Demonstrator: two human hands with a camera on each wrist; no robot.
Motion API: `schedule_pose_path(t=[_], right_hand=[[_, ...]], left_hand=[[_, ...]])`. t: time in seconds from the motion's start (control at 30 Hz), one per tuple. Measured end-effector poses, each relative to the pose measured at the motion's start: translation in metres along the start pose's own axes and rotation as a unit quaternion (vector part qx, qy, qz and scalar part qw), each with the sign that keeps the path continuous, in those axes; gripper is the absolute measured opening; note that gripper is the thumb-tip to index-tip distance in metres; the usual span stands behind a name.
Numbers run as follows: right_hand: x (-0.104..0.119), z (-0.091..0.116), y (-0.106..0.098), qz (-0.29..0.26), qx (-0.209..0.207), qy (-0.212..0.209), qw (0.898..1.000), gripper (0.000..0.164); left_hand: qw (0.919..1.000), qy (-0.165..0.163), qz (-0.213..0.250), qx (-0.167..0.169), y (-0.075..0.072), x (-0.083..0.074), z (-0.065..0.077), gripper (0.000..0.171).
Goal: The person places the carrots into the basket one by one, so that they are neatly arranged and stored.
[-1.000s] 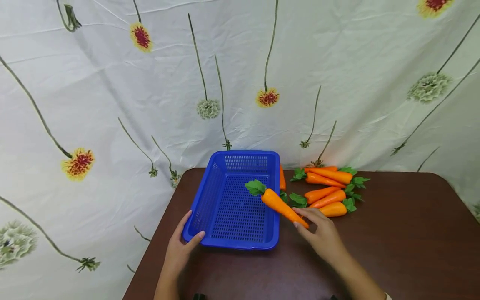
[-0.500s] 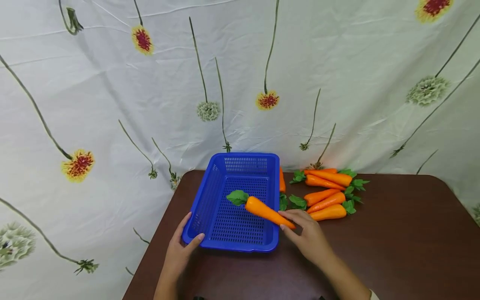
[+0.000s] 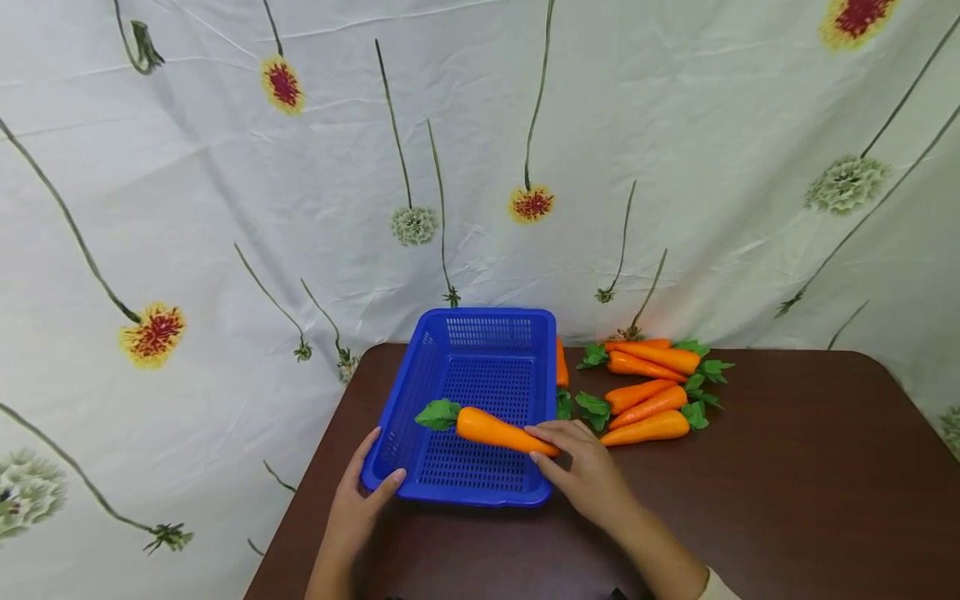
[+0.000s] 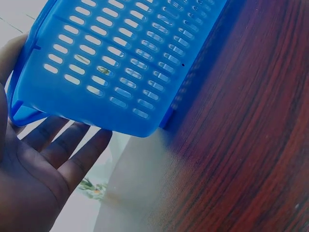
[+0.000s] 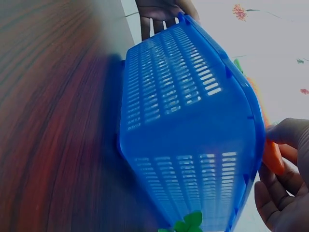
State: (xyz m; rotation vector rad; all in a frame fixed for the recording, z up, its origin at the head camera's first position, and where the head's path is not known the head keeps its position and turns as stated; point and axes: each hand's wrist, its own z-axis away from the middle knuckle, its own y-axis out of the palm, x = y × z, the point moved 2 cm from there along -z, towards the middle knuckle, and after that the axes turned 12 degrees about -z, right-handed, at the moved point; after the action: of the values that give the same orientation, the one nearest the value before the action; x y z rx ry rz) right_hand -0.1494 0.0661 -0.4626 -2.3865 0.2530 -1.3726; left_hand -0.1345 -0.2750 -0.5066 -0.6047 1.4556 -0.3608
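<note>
A carrot (image 3: 495,430) with a green leafy top lies nearly level over the blue plastic basket (image 3: 386,433). My right hand (image 3: 581,468) pinches its narrow tip between thumb and fingers, above the basket's right rim. In the right wrist view the carrot (image 5: 273,157) shows just past the rim, its leafy end mostly hidden behind the basket. My left hand (image 3: 362,492) grips the basket's near left corner, thumb over the rim and fingers along the outside. From the left wrist, that hand (image 4: 43,169) shows its fingers against the slotted wall. Inside the basket, only the slotted floor shows.
Several carrots (image 3: 648,398) with green tops lie on the dark brown table (image 3: 810,467) to the basket's right. Another carrot (image 3: 561,365) sits close against the basket's right side, partly hidden. A white flowered cloth (image 3: 315,167) hangs behind the table.
My right hand has moved left and slightly down with the carrot, bringing it from the basket's right rim to over its middle. The left hand keeps its hold on the corner.
</note>
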Motion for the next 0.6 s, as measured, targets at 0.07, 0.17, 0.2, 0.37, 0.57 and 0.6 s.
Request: schedule_pose_path(t=[0.07,0.17,0.2,0.37,0.57,0.6], right_hand=[[0.002,-0.004,0.004,-0.001,0.005,-0.006,1.0,0.034],[0.002,-0.008,0.009,0.005,0.013,-0.01,1.0,0.032],[0.002,-0.01,0.011,0.005,0.014,-0.011,1.0,0.032],[-0.002,-0.014,0.017,0.004,0.017,-0.009,1.0,0.031],[-0.005,-0.018,0.022,0.007,0.018,-0.011,1.0,0.03],[-0.005,-0.019,0.022,0.005,0.018,-0.011,1.0,0.03]], left_hand=[[1.0,0.001,0.003,0.003,0.0,0.0,0.0,0.075],[0.9999,0.003,0.011,0.008,0.001,0.0,-0.001,0.076],[0.9999,0.003,0.012,0.009,0.001,0.0,-0.001,0.076],[0.9998,0.004,0.019,0.01,0.002,0.001,0.0,0.075],[1.0,0.0,0.002,0.001,0.003,0.005,-0.001,0.072],[1.0,0.002,0.001,0.0,0.003,0.004,-0.001,0.073]])
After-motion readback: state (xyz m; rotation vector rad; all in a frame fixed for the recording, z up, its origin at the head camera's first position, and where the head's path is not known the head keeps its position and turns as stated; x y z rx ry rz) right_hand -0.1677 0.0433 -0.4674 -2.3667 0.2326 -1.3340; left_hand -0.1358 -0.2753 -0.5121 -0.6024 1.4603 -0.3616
